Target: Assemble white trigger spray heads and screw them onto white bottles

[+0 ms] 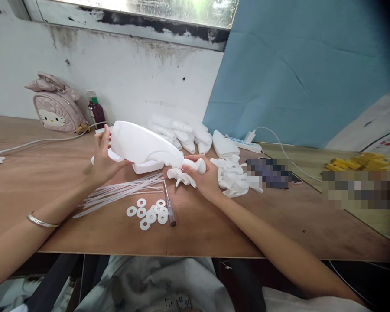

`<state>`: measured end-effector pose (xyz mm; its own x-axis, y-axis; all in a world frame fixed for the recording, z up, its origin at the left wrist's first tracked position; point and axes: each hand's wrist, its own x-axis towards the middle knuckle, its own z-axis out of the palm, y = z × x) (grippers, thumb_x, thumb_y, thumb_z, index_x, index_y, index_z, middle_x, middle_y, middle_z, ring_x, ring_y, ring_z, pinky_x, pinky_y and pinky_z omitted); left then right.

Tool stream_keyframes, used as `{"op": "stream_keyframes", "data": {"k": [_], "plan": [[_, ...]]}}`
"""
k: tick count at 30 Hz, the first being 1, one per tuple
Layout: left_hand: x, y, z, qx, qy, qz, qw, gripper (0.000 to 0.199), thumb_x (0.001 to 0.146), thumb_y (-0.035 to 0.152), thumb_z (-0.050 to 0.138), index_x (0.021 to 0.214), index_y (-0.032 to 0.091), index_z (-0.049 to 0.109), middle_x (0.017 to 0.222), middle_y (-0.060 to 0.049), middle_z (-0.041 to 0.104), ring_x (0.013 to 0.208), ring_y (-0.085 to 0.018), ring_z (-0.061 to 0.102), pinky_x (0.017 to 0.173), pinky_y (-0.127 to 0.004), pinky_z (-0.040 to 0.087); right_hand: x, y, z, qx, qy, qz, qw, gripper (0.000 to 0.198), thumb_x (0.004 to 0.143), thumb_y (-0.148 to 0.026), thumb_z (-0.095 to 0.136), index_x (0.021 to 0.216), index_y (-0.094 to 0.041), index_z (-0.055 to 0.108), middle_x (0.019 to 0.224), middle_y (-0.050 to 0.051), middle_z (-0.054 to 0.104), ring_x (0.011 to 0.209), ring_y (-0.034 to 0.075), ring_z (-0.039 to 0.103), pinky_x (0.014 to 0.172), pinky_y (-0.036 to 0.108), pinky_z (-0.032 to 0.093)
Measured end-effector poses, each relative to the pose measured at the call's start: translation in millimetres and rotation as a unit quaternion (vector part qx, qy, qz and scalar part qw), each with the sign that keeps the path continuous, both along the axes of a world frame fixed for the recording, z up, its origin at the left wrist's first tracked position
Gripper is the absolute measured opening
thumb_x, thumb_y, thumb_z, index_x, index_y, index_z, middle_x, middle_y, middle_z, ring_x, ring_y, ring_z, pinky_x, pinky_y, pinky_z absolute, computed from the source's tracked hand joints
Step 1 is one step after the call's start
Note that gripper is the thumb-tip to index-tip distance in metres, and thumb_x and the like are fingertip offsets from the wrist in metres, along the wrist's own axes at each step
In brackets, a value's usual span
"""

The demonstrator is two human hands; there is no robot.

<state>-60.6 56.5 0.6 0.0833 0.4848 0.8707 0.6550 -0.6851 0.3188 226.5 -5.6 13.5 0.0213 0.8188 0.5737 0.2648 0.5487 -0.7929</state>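
A large white plastic bottle-shaped piece (pixel 139 141) is held tilted above the table, its broad end to the left. My left hand (pixel 103 154) is closed around that broad end, thumb below and fingers behind. My right hand (pixel 206 175) grips a small rounded white part (pixel 199 165) at the narrow end; whether the two are joined I cannot tell. Below them lie a small branched white plastic part (pixel 181 177), a bundle of thin white tubes (pixel 123 190), several flat white rings (pixel 151 216) and a screwdriver (pixel 169 206) with a clear handle.
More hollow white pieces (pixel 178 130) are heaped behind, against the wall. A pile of small white parts (pixel 235 177) lies right of my right hand, near a blurred phone (pixel 269 173) and power strip (pixel 247 144). A pink bag (pixel 58 106) and dark bottle (pixel 96 112) stand back left.
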Motion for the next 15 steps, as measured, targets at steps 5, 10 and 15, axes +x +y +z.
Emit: {"op": "stream_keyframes", "data": {"k": [5,10,15], "plan": [[1.5,-1.6,1.8,0.035,0.009,0.010,0.999,0.101,0.047,0.042,0.080,0.130,0.016,0.028,0.117,-0.014,0.032,0.109,-0.026,0.039,0.082,-0.042,0.047,-6.0,-2.0,2.1,-0.085,0.101,0.064,0.989,0.026,0.067,-0.039,0.068,0.081,-0.019,0.061,0.071,-0.001,0.064,0.058,0.016,0.064,0.049,0.025,0.050],[2.3,-1.6,0.4,0.067,-0.009,0.048,0.997,0.088,0.044,0.036,0.082,0.114,0.013,0.034,0.111,-0.012,0.036,0.102,-0.023,0.042,0.077,-0.038,0.047,-6.8,-1.5,3.7,-0.075,0.088,0.040,0.992,0.028,0.062,-0.038,0.072,0.078,-0.018,0.062,0.074,0.000,0.064,0.064,0.016,0.062,0.056,0.028,0.051],[5.7,-5.5,2.4,0.078,-0.036,0.075,0.994,0.082,0.044,0.032,0.082,0.109,0.016,0.034,0.108,-0.010,0.038,0.100,-0.023,0.043,0.074,-0.037,0.047,-4.1,-1.8,2.2,-0.019,-0.002,0.002,1.000,0.029,0.061,-0.035,0.074,0.083,-0.018,0.064,0.083,0.001,0.066,0.074,0.017,0.060,0.065,0.028,0.049]]}}
